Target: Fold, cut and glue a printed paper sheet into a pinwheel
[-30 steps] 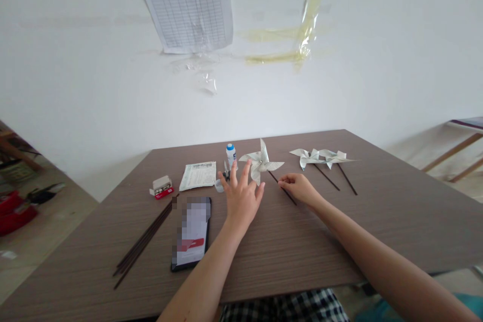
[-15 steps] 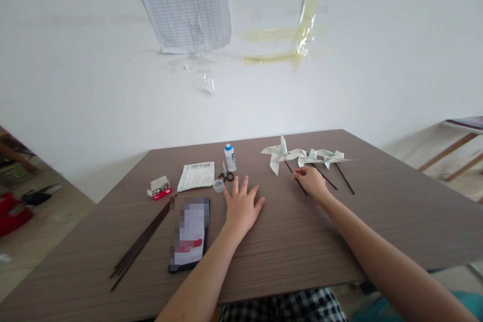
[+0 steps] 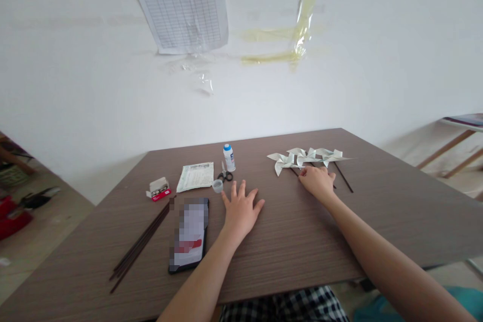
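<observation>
showing pale pointed blades, the leftmost pinwheel has its dark stick pinched by the right grip, left hand spread.

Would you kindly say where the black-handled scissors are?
In the head view, the scissors lie slightly left of centre, between the white blue-capped bottle and the small translucent cup.

Gridded sheet and yellowed tape on a white wall, phone below.

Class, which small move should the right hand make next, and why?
Probably, the right hand should ease away from the stick at its fingers: the leftmost pinwheel appears to lie flat on the table, close beside two other pinwheels.
</observation>
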### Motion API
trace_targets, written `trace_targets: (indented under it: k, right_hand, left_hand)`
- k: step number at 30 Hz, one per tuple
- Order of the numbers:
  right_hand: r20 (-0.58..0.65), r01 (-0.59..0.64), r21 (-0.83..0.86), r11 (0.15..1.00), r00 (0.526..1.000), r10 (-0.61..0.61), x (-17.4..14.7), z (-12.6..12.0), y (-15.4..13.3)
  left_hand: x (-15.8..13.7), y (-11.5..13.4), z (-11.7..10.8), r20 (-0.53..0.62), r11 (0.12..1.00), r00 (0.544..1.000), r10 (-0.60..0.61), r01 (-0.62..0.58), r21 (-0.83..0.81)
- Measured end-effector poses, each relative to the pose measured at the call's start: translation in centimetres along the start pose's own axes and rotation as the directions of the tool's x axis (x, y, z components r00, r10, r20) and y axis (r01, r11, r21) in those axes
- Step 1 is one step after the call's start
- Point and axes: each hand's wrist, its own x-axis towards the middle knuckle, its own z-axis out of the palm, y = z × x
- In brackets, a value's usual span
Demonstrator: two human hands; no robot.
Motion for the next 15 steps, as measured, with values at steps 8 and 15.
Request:
trace_targets:
  k: [8, 15]
  right_hand:
    - [-0.003, 0.082, -0.014, 0.997, 0.997, -0.082, 0.4, -0.2, 0.4]
    - [-0.017, -0.007, 0.012, 1.0, 1.0, 0.007, 1.4, -0.4, 1.6]
  left_hand:
    - [-0.2, 0.1, -0.2, 0.035, 1.0, 0.999, -0.002, 0.001, 0.021]
    - [-0.3, 0.2, -0.3, 0.045, 0.999, 0.999, -0.011, 0.01, 0.036]
